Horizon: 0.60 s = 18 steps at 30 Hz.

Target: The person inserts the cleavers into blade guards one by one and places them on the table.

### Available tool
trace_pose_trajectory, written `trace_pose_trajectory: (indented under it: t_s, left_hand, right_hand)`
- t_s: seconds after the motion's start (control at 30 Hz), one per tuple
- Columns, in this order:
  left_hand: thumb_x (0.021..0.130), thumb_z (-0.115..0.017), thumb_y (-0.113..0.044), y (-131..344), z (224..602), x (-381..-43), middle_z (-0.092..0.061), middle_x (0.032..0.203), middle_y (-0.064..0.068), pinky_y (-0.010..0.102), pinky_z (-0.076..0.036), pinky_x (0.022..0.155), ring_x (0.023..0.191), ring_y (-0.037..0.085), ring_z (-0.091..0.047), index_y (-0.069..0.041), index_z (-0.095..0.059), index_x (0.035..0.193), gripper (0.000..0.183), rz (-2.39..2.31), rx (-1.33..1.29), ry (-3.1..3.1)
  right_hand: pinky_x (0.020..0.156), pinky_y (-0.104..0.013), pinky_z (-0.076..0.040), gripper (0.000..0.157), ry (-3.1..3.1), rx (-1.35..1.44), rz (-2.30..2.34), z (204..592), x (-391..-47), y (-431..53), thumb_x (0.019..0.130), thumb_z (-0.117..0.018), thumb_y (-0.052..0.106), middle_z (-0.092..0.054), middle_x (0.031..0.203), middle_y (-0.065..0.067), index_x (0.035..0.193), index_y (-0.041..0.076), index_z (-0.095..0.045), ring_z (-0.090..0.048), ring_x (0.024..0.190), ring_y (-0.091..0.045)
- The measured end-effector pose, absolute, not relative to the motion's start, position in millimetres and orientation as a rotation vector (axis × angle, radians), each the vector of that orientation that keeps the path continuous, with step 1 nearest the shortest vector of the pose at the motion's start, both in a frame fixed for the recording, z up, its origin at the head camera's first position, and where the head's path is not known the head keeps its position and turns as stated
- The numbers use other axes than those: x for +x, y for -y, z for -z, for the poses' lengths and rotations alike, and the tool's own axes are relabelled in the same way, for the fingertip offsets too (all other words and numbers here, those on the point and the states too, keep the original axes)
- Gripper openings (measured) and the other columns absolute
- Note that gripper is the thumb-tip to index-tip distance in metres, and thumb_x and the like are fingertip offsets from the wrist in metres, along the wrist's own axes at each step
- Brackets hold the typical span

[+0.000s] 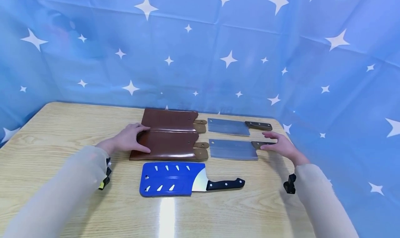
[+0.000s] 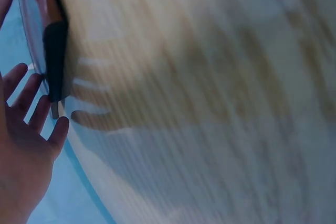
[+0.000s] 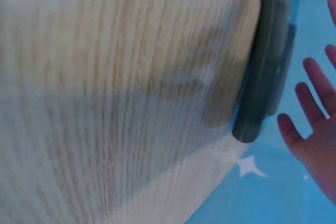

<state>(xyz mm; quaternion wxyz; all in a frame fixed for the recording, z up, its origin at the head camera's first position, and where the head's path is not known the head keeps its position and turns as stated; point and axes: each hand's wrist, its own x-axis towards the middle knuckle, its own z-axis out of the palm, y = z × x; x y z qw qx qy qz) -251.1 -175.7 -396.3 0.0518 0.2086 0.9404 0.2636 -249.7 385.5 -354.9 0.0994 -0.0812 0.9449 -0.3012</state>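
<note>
A glossy brown leather sheath (image 1: 168, 145) lies just beside the left hand (image 1: 127, 138) and a wooden-handled rectangular steel cleaver (image 1: 232, 150) by the right hand (image 1: 283, 146), both grips released, fingers parted, forearms reaching forward.

Two bare, dark-handled cleavers (image 1: 232, 150) lie flat, blade ends facing two glossy brown sheaths (image 1: 172, 145) just left.
</note>
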Motion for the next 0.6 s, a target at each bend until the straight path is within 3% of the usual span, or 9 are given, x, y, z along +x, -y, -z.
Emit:
trace_pose_trajectory:
  t_s: [0.17, 0.3, 0.47, 0.6]
  left_hand:
    - [0.065, -0.077, -0.056, 173.6, 400.1, -251.2, -0.045, 0.129, 0.018, 0.055, -0.036, 0.098, 0.12, 0.039, -0.036, -0.003, -0.049, 0.134, 0.092, -0.729, 0.66, -2.887]
    - [0.064, -0.077, -0.057, 173.7, 398.8, -250.8, -0.046, 0.126, 0.018, 0.053, -0.037, 0.096, 0.118, 0.037, -0.037, -0.003, -0.05, 0.133, 0.091, -0.686, 0.659, -2.892]
    - [0.061, -0.076, -0.061, 172.2, 394.4, -247.0, -0.04, 0.134, 0.022, 0.055, -0.036, 0.099, 0.122, 0.038, -0.034, 0.0, -0.041, 0.14, 0.106, -0.588, 0.684, -2.845]
    - [0.058, -0.076, -0.064, 169.8, 393.6, -244.6, -0.032, 0.143, 0.025, 0.057, -0.032, 0.103, 0.129, 0.042, -0.029, 0.002, -0.029, 0.144, 0.118, -0.52, 0.74, -2.785]
  right_hand:
    - [0.099, -0.061, -0.031, 0.071, -2.772, -0.18, 0.851, 364.7, -255.8, -394.8, 0.086, -0.066, 0.031, -0.032, 0.141, -0.032, 0.141, -0.002, -0.035, -0.025, 0.13, -0.051]
    - [0.098, -0.059, -0.034, 0.07, -2.763, -0.159, 0.815, 373.4, -260.3, -401.0, 0.086, -0.067, 0.031, -0.034, 0.14, -0.032, 0.139, -0.003, -0.038, -0.034, 0.125, -0.05]
    - [0.086, -0.047, -0.043, 0.057, -2.808, -0.161, 0.76, 383.4, -266.1, -405.4, 0.085, -0.069, 0.026, -0.047, 0.129, -0.03, 0.13, -0.004, -0.05, -0.05, 0.108, -0.039]
    - [0.077, -0.036, -0.042, 0.051, -2.83, -0.153, 0.745, 386.4, -267.7, -408.7, 0.084, -0.07, 0.027, -0.052, 0.122, -0.026, 0.123, -0.002, -0.056, -0.052, 0.096, -0.028]
